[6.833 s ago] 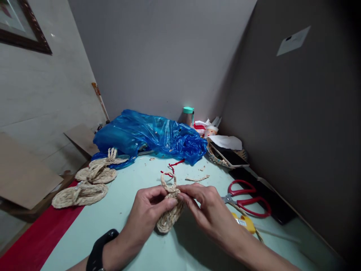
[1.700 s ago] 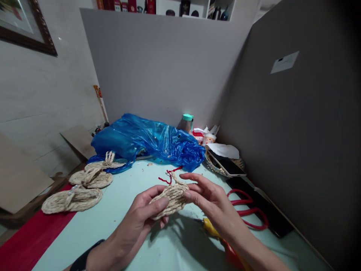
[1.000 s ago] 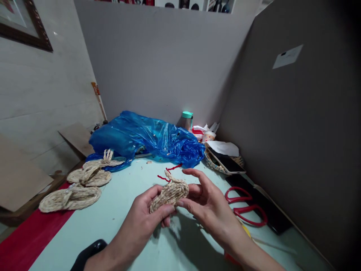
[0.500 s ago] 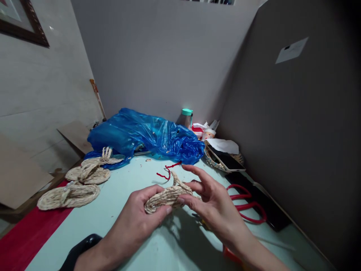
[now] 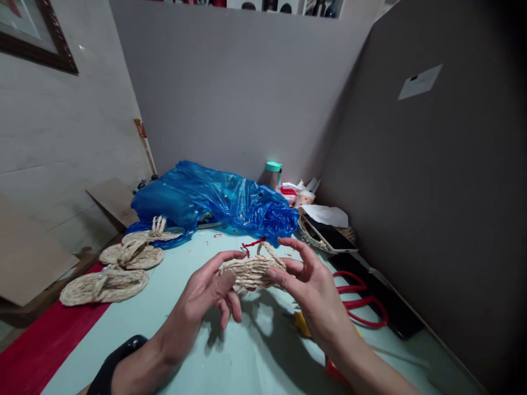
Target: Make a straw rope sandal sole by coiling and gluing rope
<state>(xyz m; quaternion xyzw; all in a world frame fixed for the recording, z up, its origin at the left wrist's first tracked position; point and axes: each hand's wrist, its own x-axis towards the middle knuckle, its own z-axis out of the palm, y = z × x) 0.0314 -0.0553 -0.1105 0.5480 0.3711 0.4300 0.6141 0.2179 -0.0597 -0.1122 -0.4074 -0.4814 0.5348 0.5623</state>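
Straw coiled into a small sole sits above the table between both hands' fingers: the right hand pinches one end, while the left hand holds the other loosely, lower fingers spread. A light, even pinch should keep the coils flat. Both wrists angle inward, right index raised; beyond the fingertips lie red cord and a blue plastic bag.

pale plaited-straw sandal, held aloft crosswise, its braided loop uppermost.
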